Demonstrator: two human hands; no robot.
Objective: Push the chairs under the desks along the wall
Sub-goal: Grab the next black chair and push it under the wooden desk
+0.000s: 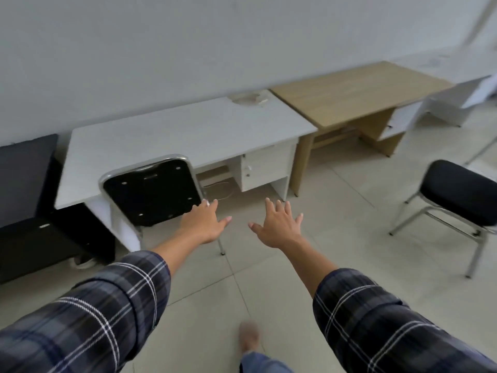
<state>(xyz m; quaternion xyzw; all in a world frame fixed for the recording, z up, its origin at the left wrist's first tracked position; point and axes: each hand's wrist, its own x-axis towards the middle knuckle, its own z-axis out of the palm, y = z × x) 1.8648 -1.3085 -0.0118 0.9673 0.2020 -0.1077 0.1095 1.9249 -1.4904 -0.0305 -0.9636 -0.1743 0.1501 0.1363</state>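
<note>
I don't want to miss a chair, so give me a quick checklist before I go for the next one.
1. Chair at the white desk pushed in: ok, the chair with the black back sits against the desk edge.
2. Left hand free: ok, open, beside the chair back; contact cannot be told.
3. Right hand free: ok, open over the floor, holding nothing.
4. Next chair located: ok, the black padded chair stands out on the floor to the right, not under a desk.
5. Space under the wooden desk: ok, no chair there.
6. Path to that chair: ok, bare tiles.
</note>
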